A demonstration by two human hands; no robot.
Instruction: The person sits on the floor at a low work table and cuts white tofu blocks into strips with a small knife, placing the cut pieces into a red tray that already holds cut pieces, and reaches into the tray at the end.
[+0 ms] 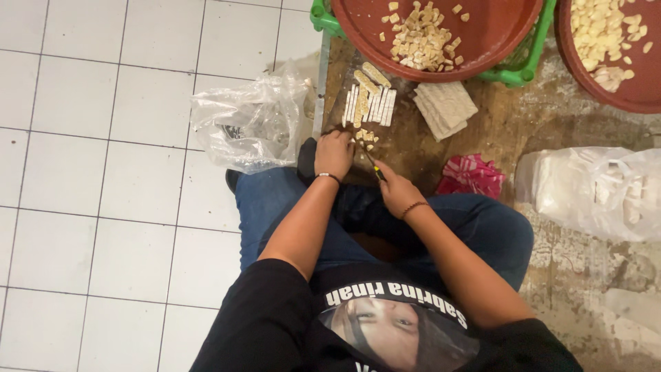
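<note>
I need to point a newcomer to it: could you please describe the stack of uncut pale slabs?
Find the big red basin at the top. On the wooden board just below its rim lies the stack of slabs: whole, square and woven-textured, unlike the cut strips left of it.

Single view only, worn on the head and aimed steeply down over the chest and crossed legs onto a brown cutting board (482, 131) on the floor. Close enough to separate individual pale strips on the board, yet wide enough to take in white floor tiles (89, 172) far to the left of the board. Beyond the board, at the top edge, a red bowl (502, 27) cropped by the frame; a second red bowl (640, 89) cut off at the top right corner. Right of the board, a plastic bag (592, 189) running out of frame. Bottom edge filled by black shirt, nearest the lens.
</note>
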